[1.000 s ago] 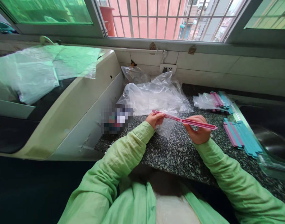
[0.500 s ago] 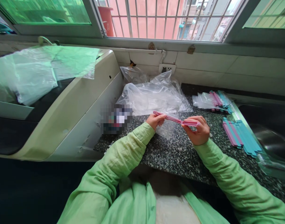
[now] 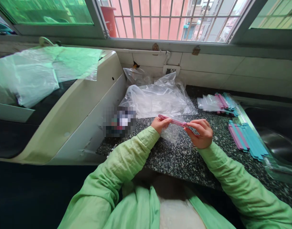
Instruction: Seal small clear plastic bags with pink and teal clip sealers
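Note:
My left hand point(image 3: 160, 124) pinches the left end of a slim pink plastic bag clip point(image 3: 174, 121), held level just above the counter. At its other end, the thumb and fingers of my right hand point(image 3: 201, 133) close on the clip's tip. The clip now looks like a single straight strip. Under it, near my left fingers, lies a small clear plastic bag point(image 3: 171, 134). Pink and teal clips point(image 3: 247, 140) are laid side by side on the right of the counter. Behind them, more clips point(image 3: 225, 101) lie with small clear bags point(image 3: 209, 102).
Large crumpled clear bags point(image 3: 157, 98) cover the back of the speckled counter point(image 3: 184, 165). A blurred-out object point(image 3: 120, 122) sits left of my hands. On the left stands a cream machine point(image 3: 95, 95) with plastic sheets on top; a dark sink point(image 3: 277, 136) is at right.
The clip was bent open at a hinge, its right part angled out in my right hand. Now the parts are folded together, and my right fingers have moved slightly left to the hinge end.

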### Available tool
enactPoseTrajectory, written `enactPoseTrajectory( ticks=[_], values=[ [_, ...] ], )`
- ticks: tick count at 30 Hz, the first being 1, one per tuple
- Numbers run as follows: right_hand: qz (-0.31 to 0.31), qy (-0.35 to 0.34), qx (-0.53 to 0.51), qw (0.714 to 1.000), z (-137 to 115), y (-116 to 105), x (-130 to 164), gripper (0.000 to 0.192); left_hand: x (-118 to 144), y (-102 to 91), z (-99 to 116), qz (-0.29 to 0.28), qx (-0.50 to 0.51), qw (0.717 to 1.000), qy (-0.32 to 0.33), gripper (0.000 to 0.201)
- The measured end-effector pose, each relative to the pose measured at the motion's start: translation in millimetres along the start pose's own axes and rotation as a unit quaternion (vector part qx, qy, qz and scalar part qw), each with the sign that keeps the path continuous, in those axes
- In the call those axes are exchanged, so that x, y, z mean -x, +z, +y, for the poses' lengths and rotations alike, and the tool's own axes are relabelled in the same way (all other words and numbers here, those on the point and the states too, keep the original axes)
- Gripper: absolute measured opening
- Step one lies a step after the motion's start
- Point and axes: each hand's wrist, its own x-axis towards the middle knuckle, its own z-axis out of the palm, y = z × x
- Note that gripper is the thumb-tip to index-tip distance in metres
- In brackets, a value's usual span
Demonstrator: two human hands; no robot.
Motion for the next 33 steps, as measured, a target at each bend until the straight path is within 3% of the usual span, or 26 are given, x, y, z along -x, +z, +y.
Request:
enactPoseTrajectory(
  ticks=[19, 33],
  values=[
    [-0.061, -0.007, 0.029, 0.998, 4, 8, 5, 0.011, 3, 3.0, 4, 0.024, -0.064, 0.998, -0.011, 0.031],
    [-0.105, -0.009, 0.049, 0.993, 6, 17, 9, 0.009, -1, 1.9, 0, 0.052, -0.081, 0.991, -0.09, 0.03]
  ],
)
